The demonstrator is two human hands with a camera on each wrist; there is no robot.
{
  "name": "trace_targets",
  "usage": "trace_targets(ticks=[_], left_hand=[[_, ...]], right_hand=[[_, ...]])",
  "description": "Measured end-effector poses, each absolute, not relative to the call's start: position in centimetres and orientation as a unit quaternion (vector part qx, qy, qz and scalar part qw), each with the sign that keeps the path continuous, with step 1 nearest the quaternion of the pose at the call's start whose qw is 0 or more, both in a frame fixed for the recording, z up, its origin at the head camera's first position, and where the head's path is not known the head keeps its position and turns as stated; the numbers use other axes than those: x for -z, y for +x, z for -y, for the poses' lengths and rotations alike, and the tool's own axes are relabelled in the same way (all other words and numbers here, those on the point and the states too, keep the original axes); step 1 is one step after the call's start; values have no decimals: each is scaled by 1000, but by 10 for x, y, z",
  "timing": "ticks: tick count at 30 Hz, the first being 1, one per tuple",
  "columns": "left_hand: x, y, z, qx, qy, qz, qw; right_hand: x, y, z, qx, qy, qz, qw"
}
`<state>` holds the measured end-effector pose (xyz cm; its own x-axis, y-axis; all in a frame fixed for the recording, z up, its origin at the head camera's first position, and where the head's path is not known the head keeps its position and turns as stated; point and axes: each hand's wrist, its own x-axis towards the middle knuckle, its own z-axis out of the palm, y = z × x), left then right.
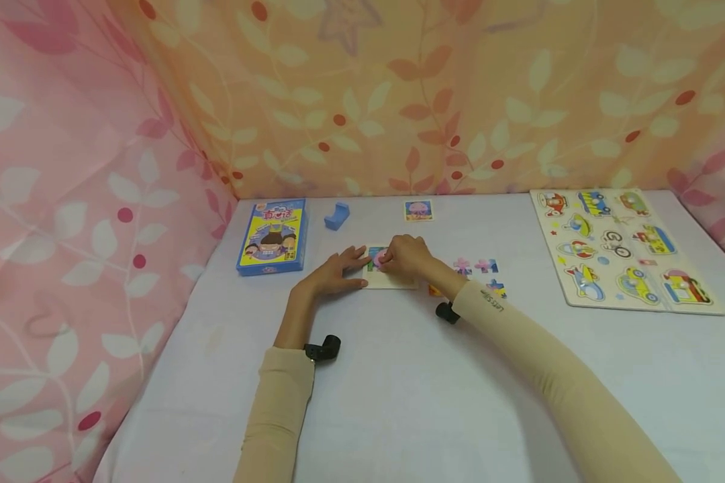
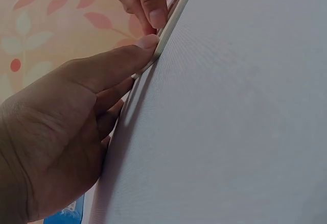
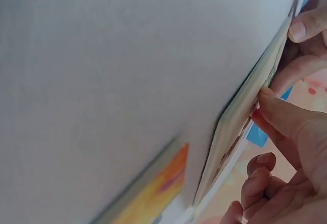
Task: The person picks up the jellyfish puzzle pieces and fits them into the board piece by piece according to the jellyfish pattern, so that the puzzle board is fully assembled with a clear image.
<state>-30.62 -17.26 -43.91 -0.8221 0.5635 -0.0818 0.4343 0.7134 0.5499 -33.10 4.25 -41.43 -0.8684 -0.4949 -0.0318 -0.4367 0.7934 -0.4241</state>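
A small puzzle tray [image 1: 389, 286] with a pale rim lies in front of me, part of its picture filled in on the left. My left hand [image 1: 332, 274] rests at its left end, fingers outstretched over the edge and thumb on the near rim. Over the tray, my right hand [image 1: 409, 256] pinches a small pink puzzle piece [image 3: 255, 115] between thumb and index finger; most of the piece is hidden by the fingertips. Loose puzzle pieces [image 1: 486, 265] lie just right of the tray, and an orange one [image 1: 435, 291] shows partly under my right wrist.
At the back left stand a blue and yellow card box [image 1: 272, 238] and a small blue plastic block [image 1: 338, 216]. A square picture card [image 1: 419, 210] lies behind the tray. A large vehicle puzzle board [image 1: 634, 265] lies at the right. Patterned cloth [image 1: 362, 100] hangs behind the table.
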Motion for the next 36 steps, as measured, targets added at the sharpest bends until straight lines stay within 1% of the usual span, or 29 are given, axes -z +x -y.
trace_targets(ticks=[3,6,10,13,16,22,28,33,36], left_hand=[[438,-308,172,-265,278,-916,115],[438,-309,172,-265,282,-915,114],[438,-310,173,-260,273,-918,121],[436,-310,175,-260,268,-919,123],[434,-310,175,-261,271,-919,120],[433,-313,177,-260,273,-919,113],[433,-312,178,-271,266,-917,118],[439,-308,176,-279,247,-919,133],[444,-305,174,-279,249,-917,135]], right_hand=[[414,-335,-52,240,-250,-934,84],[415,-339,-71,302,-247,-915,105],[414,-343,-104,348,-224,-905,101],[411,-345,-130,341,-203,-915,79],[406,-344,-154,330,-187,-923,69],[402,-338,-193,311,-173,-931,83],[406,-330,-209,304,-154,-933,113],[414,-321,-211,281,-191,-936,92],[419,-315,-211,275,-204,-936,82]])
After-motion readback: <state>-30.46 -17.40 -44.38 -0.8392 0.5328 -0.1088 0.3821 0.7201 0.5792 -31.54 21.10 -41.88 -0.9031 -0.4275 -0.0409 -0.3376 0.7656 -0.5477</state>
